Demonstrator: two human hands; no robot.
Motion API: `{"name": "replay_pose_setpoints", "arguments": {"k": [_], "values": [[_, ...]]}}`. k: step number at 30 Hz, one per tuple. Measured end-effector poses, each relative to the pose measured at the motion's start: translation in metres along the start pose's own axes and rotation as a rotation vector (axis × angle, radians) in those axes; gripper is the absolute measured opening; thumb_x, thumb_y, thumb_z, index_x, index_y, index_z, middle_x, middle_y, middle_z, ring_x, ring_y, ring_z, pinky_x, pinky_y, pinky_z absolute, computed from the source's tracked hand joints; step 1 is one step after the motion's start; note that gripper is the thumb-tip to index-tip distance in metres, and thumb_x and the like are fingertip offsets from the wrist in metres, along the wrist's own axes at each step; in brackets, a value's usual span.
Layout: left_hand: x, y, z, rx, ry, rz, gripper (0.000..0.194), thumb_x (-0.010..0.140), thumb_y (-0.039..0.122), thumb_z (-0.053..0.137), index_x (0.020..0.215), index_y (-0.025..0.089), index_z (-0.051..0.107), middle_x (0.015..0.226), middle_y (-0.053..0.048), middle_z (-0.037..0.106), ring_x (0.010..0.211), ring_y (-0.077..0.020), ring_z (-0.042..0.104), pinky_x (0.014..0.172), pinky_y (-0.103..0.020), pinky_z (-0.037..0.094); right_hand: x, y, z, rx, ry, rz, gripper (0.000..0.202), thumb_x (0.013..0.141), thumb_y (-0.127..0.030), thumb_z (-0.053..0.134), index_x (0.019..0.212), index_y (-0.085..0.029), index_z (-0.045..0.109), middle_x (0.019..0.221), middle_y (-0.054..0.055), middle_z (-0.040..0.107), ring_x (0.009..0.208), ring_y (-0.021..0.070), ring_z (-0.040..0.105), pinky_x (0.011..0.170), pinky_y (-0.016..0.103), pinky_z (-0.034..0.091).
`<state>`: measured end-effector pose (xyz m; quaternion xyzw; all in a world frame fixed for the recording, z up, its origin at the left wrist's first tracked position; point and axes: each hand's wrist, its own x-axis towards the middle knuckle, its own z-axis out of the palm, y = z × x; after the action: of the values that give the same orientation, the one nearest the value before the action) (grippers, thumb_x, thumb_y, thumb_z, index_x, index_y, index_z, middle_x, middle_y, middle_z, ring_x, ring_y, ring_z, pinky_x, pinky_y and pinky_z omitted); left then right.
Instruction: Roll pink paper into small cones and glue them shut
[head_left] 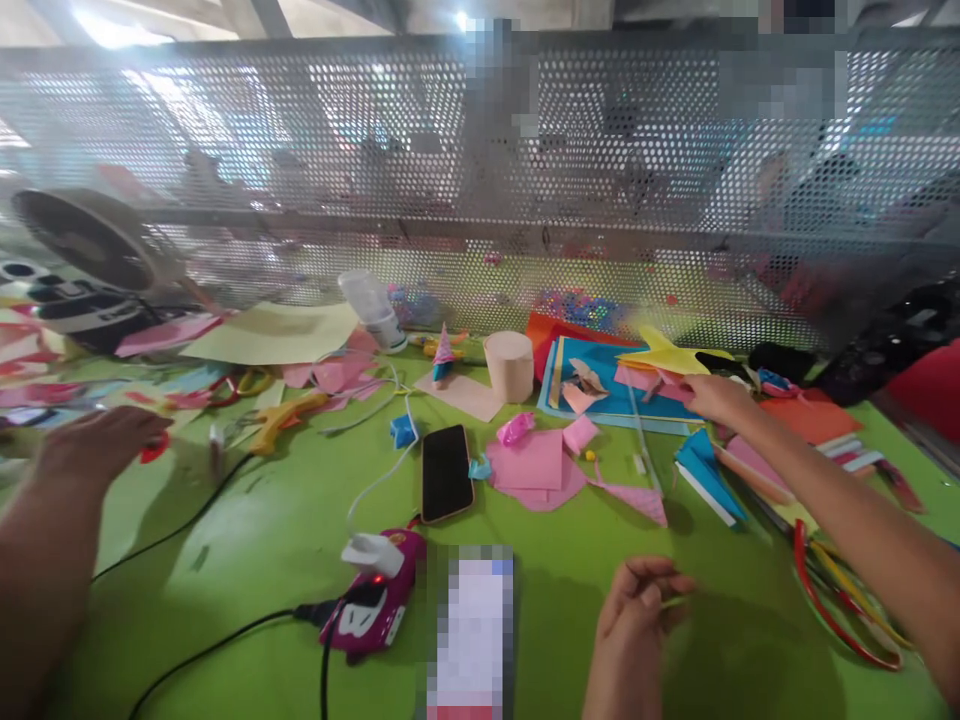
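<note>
My left hand [641, 610] is raised above the green table at the lower right of centre. Its fingers are curled against the thumb, around something thin and pale that I cannot make out. From the right edge my right arm reaches across to the paper pile, where my right hand [712, 397] has its fingers together at the pile's edge; what is between them is unclear. Beside it lie blue sheets [615, 408], a yellow paper piece [667, 350] and a folded blue piece [709, 475]. Pink paper squares [529, 462] and a pink patterned cone [634, 498] lie left of it.
A co-worker's hand [112, 440] is at the far left near a yellow glue gun [289, 420]. A black phone [448, 472], a purple power strip [382, 600] with cables, a tape roll [510, 367] and a bottle [373, 312] stand or lie around the middle. Behind is a perforated metal screen [420, 180].
</note>
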<state>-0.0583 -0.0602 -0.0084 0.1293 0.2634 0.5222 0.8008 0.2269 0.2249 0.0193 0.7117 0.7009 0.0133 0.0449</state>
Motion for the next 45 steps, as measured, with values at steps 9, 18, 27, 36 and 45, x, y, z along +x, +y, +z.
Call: {"name": "replay_pose_setpoints", "arguments": {"k": [9,18,27,36,45], "values": [[0.0,0.001,-0.001,0.011,0.02,-0.008,0.042,0.079,0.045,0.091,0.105,0.017,0.077,0.104,-0.013,0.08,0.106,-0.0249,0.072,0.093,-0.033,0.048,-0.007,0.006,0.002,-0.123,0.176,-0.097,0.025,0.104,-0.038,0.067,0.114,-0.017,0.075,0.115,0.011,0.077,0.105,0.0245,0.073,0.097,0.044,0.057],[0.004,-0.001,-0.005,0.034,0.041,-0.014,0.042,0.078,0.045,0.091,0.106,0.016,0.077,0.103,-0.012,0.08,0.105,-0.0255,0.071,0.093,-0.034,0.047,-0.013,0.026,-0.059,-0.084,0.413,-0.055,0.031,0.099,-0.027,0.051,0.106,-0.021,0.081,0.103,0.014,0.083,0.096,0.029,0.073,0.089,0.041,0.044],[0.006,-0.002,-0.006,0.053,0.085,0.007,0.043,0.075,0.044,0.092,0.105,0.017,0.077,0.099,-0.011,0.079,0.103,-0.0267,0.072,0.093,-0.036,0.049,-0.032,0.068,-0.104,-0.003,0.666,0.169,0.041,0.105,-0.03,0.043,0.135,-0.022,0.071,0.122,0.014,0.081,0.107,0.0309,0.073,0.086,0.037,0.047],[0.009,-0.003,-0.009,0.08,0.075,-0.006,0.045,0.075,0.047,0.093,0.104,0.017,0.077,0.098,-0.011,0.08,0.103,-0.0264,0.075,0.09,-0.034,0.05,-0.041,0.04,-0.01,-0.041,0.328,-0.155,0.036,0.081,-0.017,0.068,0.113,-0.024,0.081,0.115,0.007,0.084,0.105,0.0252,0.075,0.092,0.033,0.047],[0.008,-0.001,-0.009,0.088,0.059,-0.015,0.046,0.076,0.048,0.092,0.105,0.017,0.077,0.099,-0.011,0.081,0.101,-0.026,0.075,0.091,-0.035,0.048,-0.03,0.047,-0.026,0.003,0.405,-0.038,0.032,0.099,-0.022,0.051,0.106,-0.017,0.081,0.11,0.017,0.083,0.105,0.029,0.074,0.095,0.039,0.044]]}}
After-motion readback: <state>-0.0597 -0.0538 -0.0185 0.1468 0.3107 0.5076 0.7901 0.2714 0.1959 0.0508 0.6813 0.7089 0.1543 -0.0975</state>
